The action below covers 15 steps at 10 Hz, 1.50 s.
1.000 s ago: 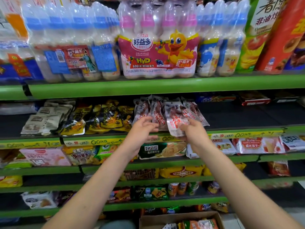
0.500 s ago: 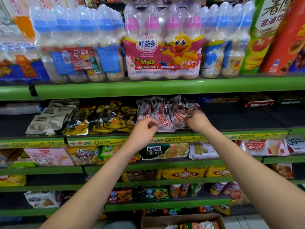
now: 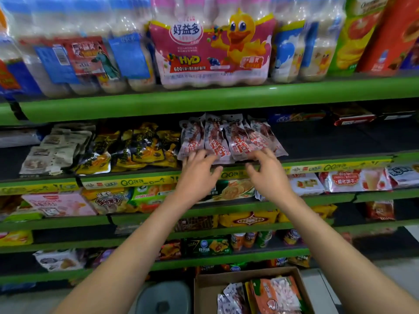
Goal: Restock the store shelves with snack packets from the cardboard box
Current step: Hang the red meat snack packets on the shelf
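Observation:
Several red-and-white snack packets (image 3: 226,139) lean in a row on the second green shelf (image 3: 328,163), just right of its middle. My left hand (image 3: 199,173) is at the row's lower left, fingers spread and touching the front packets. My right hand (image 3: 267,175) is at the row's lower right, fingers loosely spread just below the packets, holding nothing. The cardboard box (image 3: 204,288) stands on the floor below, with more white and orange packets (image 3: 272,295) inside.
Yellow-and-black packets (image 3: 136,150) and pale packets (image 3: 52,150) lie left of the row. Bare dark shelf (image 3: 340,141) is to its right. Bottled drink multipacks (image 3: 210,44) fill the top shelf. Lower shelves hold biscuits and snacks. A grey round thing (image 3: 163,300) sits beside the box.
My right hand has let go of the packets it pushed onto the shelf and drawn back to the front edge. Both hands have opened and spread. The view has moved closer.

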Each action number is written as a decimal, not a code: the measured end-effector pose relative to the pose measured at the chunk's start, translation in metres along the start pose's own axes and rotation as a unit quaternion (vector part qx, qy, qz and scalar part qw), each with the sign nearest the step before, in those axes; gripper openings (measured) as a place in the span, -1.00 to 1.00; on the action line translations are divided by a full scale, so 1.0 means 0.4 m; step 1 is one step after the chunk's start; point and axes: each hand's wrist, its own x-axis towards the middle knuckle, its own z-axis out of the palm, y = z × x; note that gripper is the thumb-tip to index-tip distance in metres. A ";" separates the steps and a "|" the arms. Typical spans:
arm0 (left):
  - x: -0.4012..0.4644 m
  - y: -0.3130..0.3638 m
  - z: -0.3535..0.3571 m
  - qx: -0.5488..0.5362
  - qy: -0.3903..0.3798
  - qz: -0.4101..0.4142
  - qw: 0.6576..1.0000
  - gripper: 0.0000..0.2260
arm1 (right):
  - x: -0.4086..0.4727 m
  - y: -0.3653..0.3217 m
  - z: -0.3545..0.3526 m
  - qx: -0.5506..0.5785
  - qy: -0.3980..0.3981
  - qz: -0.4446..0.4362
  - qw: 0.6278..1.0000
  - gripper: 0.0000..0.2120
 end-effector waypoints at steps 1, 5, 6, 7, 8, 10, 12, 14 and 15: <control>-0.101 0.003 0.062 -0.107 -0.023 -0.013 0.994 -0.80 | -0.100 0.056 0.050 0.023 -0.039 -0.009 0.999 -0.88; -0.511 -0.253 0.812 -0.233 -0.348 -0.342 0.841 -0.89 | -0.528 0.516 0.575 0.086 -0.304 0.275 0.908 -0.89; -0.639 -0.331 1.037 -0.248 -0.380 -0.436 0.777 -0.81 | -0.668 0.661 0.727 0.117 -0.311 0.354 0.874 -0.86; -0.750 -0.397 1.253 -0.259 -0.379 -0.501 0.734 -0.81 | -0.816 0.814 0.877 0.129 -0.344 0.423 0.828 -0.85; -0.845 -0.440 1.451 -0.242 -0.426 -0.526 0.696 -0.93 | -0.952 0.953 1.009 0.124 -0.377 0.455 0.797 -0.82; -1.019 -0.572 1.822 -0.144 -0.514 -0.485 0.693 -0.67 | -1.130 1.184 1.279 0.106 -0.415 0.513 0.744 -0.61; -1.033 -0.636 2.068 -0.145 -0.451 -0.504 0.722 -0.39 | -1.118 1.378 1.546 0.025 -0.421 0.408 0.810 -0.52; -1.043 -0.653 2.228 -0.141 -0.372 -0.581 0.710 -0.01 | -1.008 1.511 1.722 0.015 -0.330 0.379 0.865 -0.35; -1.044 -0.659 2.265 -0.078 -0.374 -0.582 0.718 -0.02 | -1.018 1.549 1.761 0.037 -0.304 0.463 0.832 -0.48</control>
